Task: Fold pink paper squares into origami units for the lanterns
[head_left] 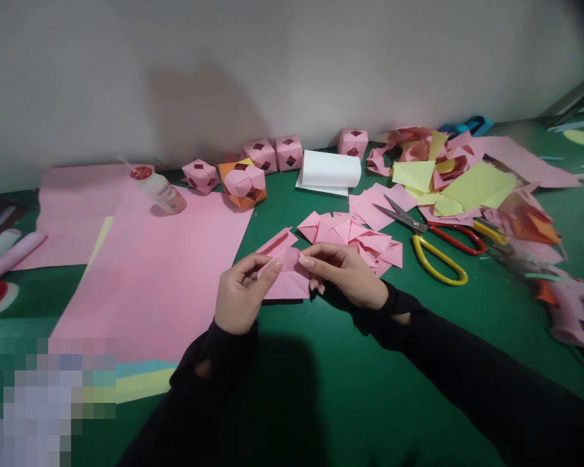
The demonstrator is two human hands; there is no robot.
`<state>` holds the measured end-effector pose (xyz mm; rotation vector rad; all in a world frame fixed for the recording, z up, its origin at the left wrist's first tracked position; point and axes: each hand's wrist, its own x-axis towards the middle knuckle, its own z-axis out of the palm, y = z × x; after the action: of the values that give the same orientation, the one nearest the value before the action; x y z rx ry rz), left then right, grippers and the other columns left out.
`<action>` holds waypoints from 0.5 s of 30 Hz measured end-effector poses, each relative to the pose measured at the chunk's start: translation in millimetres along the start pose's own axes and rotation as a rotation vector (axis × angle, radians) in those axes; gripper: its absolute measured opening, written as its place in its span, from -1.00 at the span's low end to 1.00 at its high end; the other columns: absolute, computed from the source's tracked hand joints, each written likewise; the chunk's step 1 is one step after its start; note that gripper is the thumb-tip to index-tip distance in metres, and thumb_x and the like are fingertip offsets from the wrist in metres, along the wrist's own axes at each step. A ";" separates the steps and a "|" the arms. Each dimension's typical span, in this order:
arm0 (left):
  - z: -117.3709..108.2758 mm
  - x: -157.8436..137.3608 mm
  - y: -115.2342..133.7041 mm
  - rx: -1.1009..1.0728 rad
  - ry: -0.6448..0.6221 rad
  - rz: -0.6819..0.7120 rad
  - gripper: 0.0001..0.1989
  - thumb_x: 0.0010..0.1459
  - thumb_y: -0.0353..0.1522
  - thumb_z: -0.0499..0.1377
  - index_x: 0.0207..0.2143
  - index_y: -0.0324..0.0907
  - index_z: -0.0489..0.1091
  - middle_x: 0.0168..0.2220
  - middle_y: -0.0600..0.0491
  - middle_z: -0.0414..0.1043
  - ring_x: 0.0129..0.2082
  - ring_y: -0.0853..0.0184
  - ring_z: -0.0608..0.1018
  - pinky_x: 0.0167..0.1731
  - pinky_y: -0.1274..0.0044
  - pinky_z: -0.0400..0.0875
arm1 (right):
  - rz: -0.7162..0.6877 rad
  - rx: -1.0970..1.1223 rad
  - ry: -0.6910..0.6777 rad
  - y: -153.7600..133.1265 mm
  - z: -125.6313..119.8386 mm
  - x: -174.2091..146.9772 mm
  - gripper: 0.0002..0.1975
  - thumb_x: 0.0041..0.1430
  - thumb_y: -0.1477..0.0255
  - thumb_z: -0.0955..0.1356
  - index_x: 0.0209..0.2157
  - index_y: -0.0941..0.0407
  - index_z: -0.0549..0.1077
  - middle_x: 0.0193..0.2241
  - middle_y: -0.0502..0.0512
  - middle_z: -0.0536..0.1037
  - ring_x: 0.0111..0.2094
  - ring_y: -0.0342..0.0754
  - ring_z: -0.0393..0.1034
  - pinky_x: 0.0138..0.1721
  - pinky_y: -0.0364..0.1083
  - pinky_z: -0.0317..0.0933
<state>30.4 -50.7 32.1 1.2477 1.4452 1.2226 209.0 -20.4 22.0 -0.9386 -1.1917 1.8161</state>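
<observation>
Between my two hands is a pink sheet of paper (288, 287), partly creased, held a little above the green table. My left hand (243, 285) pinches its left side between thumb and fingers. With thumb and forefinger, my right hand (345, 269) grips the upper right part of the same paper. Just behind my right hand lies a pile of folded pink paper pieces (340, 228). A pair of scissors (421, 228) with one red and one yellow handle rests open to the right of the pile.
Several pink folded paper cubes (289, 153) line the wall, near a white paper roll (331, 170). Large pink sheets (165, 285) cover the left, with a small bottle (163, 191) on them. Paper scraps (477, 185) and a pink glue gun (569, 308) occupy the right.
</observation>
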 end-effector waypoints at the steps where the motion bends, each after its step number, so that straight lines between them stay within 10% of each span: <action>1: 0.4 -0.3 0.5 0.001 0.003 0.005 -0.82 0.05 -0.26 0.30 -0.48 -0.20 0.50 -0.50 0.12 0.44 -0.51 0.45 0.38 -0.47 0.60 0.29 | 0.012 -0.006 -0.004 -0.5 -0.4 0.2 -0.74 0.07 0.27 0.48 -0.31 0.17 0.49 -0.57 -0.09 0.47 -0.60 -0.29 0.39 -0.57 -0.29 0.29; 15: -1.3 -1.4 -3.7 0.111 -0.091 0.091 -0.87 0.09 -0.30 0.28 -0.44 -0.17 0.52 -0.45 0.10 0.48 -0.44 0.42 0.48 -0.43 0.61 0.38 | 0.172 -0.178 -0.063 -7.6 -1.1 -1.3 -0.65 -0.09 0.25 0.54 -0.47 0.18 0.41 -0.69 -0.04 0.51 -0.71 -0.25 0.36 -0.66 -0.29 0.23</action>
<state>28.8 -52.3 28.6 1.4400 1.4189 1.1425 212.1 -19.0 28.9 -1.1220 -1.3656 1.9089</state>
